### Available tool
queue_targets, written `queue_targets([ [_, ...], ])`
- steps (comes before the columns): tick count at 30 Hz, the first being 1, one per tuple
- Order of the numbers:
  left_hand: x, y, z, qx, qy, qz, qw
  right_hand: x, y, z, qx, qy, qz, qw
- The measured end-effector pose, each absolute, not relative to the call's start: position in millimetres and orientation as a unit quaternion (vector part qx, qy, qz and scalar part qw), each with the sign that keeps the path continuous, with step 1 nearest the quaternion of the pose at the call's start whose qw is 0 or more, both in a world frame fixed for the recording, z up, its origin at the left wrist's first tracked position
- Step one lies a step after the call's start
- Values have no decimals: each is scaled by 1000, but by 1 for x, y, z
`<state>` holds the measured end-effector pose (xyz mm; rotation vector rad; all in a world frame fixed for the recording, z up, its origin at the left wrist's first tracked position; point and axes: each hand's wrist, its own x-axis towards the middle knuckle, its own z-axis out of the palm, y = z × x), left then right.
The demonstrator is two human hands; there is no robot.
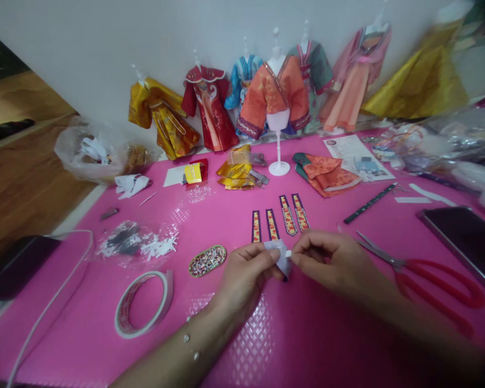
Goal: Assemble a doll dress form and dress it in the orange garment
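My left hand (253,269) pinches a small pale piece of fabric (281,257) with a dark lower edge. Close beside it, my right hand (331,258) holds a tiny white strip (288,253) between thumb and fingertips, right at the fabric's edge. Whether strip and fabric touch, I cannot tell. Just beyond my hands lie several narrow patterned bands with dark borders, one plain-edged band (270,223) and one with a glittering edge (300,212) among them. An oval dish of mixed beads (207,261) is left of my left hand.
A tape roll (143,304) and bags of white strips (159,246) lie left. Red-handled scissors (432,275), a phone (461,242) and a dark pen (369,203) lie right. Small dressed mannequins, one in an orange top (277,94), line the wall. A folded orange garment (327,172) lies before them.
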<state>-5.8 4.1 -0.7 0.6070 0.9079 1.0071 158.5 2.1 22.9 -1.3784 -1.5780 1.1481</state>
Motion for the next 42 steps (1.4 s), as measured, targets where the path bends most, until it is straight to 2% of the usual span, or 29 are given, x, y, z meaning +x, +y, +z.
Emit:
queue_targets([
  [13, -8, 8, 0, 253, 401, 511, 717, 162, 4, 16, -525, -573, 489, 396],
  [19, -10, 8, 2, 263, 396, 502, 722, 167, 13, 7, -493, -468, 582, 446],
  [26, -10, 1, 3, 345, 403, 456, 715, 165, 18, -1, -391, -353, 740, 419],
  [29, -11, -1, 5, 389, 401, 409, 722, 164, 18, 3, -372, -316, 770, 412],
  [35, -11, -4, 6, 418, 387, 328, 754, 165, 21, 5, -395, -320, 727, 462],
  [42, -11, -5, 1, 424, 409, 305, 748, 167, 24, 3, -505, -454, 572, 461],
])
